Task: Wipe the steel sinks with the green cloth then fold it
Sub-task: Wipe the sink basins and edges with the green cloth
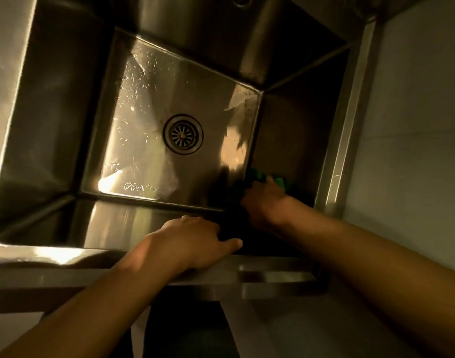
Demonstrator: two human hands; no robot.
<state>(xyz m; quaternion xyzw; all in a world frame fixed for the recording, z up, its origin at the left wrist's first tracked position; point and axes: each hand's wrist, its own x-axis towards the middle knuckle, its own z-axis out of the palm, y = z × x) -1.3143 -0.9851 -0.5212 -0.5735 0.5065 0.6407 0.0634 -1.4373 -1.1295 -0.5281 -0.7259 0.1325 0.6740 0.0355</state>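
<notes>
Fingers of the right hand point(265, 200) clamp the bunched green cloth point(278, 181) against the steel sink point(293, 120) wall, right of the drain point(183, 133). Left hand point(185, 244) fingers curl over the rim, nearer me than the drain. The cloth looks soft, limp and light, and is best gripped by its bunched middle.

No text, label, brand mark, number or sign can be read anywhere in the view. Nothing legible is carried by the steel sink point(53, 99), by the drain strainer point(183, 133) in its floor, by the green cloth point(278, 180) at its right wall, or by the pale wall point(415, 125) to the right.
</notes>
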